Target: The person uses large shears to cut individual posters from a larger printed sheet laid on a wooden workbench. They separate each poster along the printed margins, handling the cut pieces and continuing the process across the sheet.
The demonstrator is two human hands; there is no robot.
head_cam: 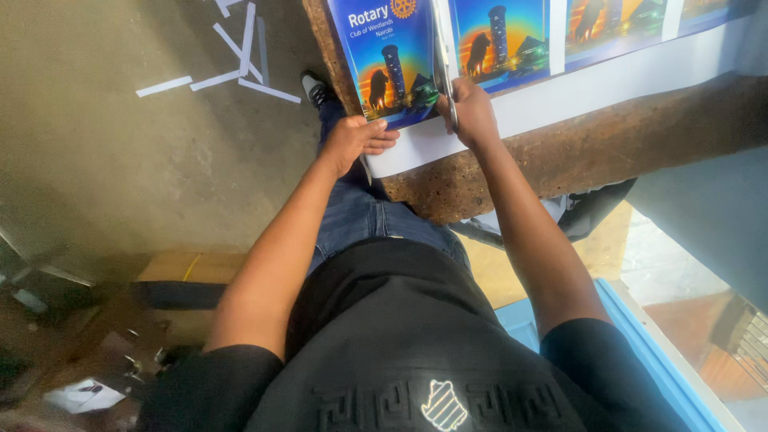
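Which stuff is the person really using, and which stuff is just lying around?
In use:
scissors in the right hand
printed sheet of blue pictures, held down by the left hand
wooden table

Just lying about:
white paper strips on the floor
crumpled paper

Printed sheet runs off the top and right edges, so its full length and the number of panels can't be told. Scissors: handles buried in the right hand, blade tips cut off at the top edge; can't tell how far the blades are parted. Left hand: fingertips lie on the sheet's near corner, thumb side hidden beneath. Wooden bench is mostly covered by the sheet, and its far end is out of frame. Shoe is half hidden behind the bench edge. Bottom-left clutter is blurred and dark, unidentifiable. Dark fabric under the bench is partly hidden, kind unclear.
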